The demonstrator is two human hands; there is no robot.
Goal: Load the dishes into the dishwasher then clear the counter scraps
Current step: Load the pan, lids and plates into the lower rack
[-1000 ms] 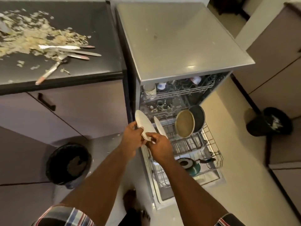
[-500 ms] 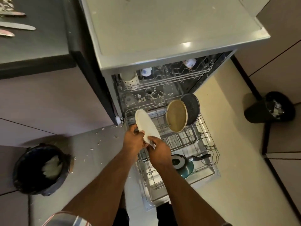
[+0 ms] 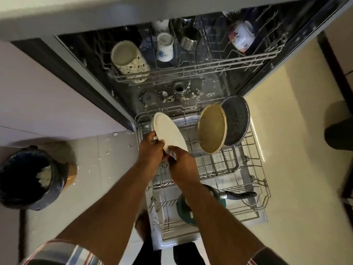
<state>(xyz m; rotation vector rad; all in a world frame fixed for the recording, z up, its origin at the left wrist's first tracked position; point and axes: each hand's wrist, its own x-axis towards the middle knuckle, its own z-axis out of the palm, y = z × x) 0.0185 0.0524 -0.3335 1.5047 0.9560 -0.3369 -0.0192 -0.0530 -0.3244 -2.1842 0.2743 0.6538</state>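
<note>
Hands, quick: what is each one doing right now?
Left hand: grips the white plate at its edge.
Right hand: pinches the same plate's lower edge.

One head-worn camera looks steeply down and forward from close above the open dishwasher [image 3: 191, 77] — its pulled-out lower rack [image 3: 238, 169] fills the centre. The floor [image 3: 107, 165] lies left and right — no second view.

The right forearm [image 3: 206, 205] covers much of the teal pan [image 3: 184, 211] in the lower rack [image 3: 254, 173], leaving only its rim and dark handle showing. Both hands hide the near edge of the white plate [image 3: 169, 131]. The dark plate [image 3: 236, 121] sits partly behind the tan plate [image 3: 212, 129]. The right picture edge cuts off a dark bin [image 3: 340, 129], and the floral cup [image 3: 241, 36] in the upper rack [image 3: 191, 66] is blurred.
</note>
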